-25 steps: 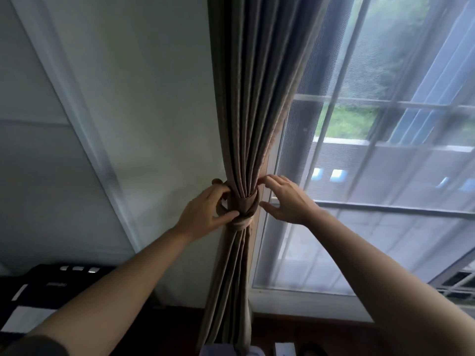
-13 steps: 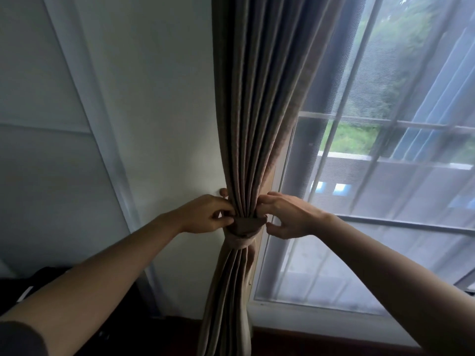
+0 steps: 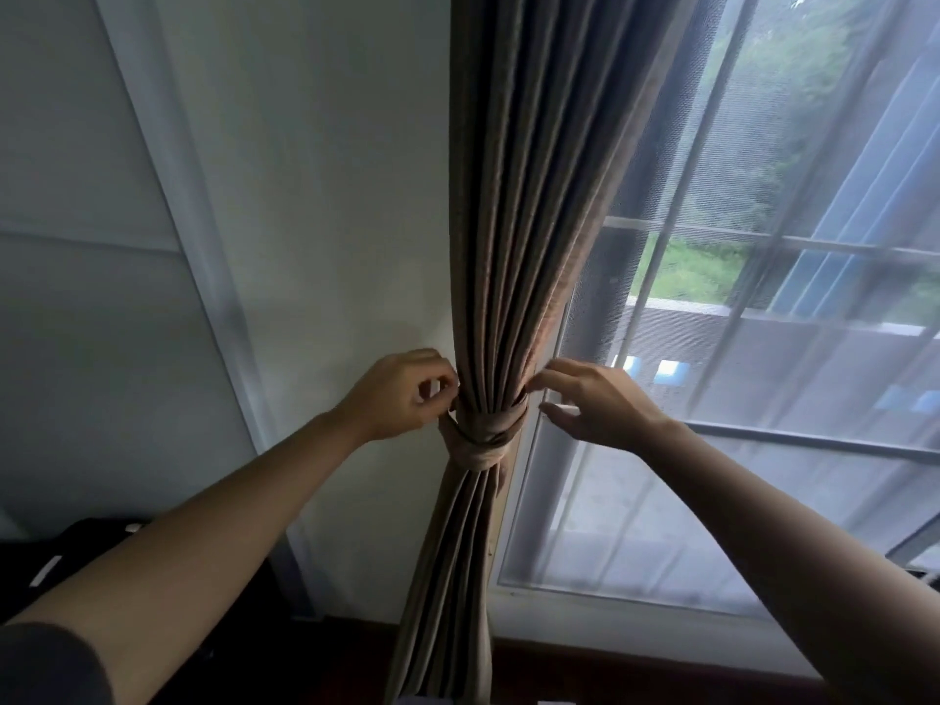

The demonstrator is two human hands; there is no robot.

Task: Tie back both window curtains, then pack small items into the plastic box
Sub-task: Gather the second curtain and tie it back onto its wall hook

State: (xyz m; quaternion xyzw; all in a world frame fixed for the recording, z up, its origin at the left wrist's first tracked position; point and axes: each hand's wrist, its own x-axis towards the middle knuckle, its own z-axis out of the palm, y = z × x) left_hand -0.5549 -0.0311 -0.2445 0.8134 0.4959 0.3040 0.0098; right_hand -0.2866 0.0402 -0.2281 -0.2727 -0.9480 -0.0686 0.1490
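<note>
curtain (image 3: 513, 195) bunched up by the window (image 3: 763, 348), tieback (image 3: 486, 437) wrapped round it

left hand (image 3: 402, 394) pinches the fabric edge against the pale wall (image 3: 315, 195); right hand (image 3: 595, 399) loosely open, fingertips touching the folds.

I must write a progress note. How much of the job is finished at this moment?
Done, it seems: this curtain is gathered and a tie is wrapped around it. In hand: the left hand pinches at the tie's edge, and the right hand touches the folds just above it with open fingers. Left: the second curtain and the box packing; neither is in view.
</note>
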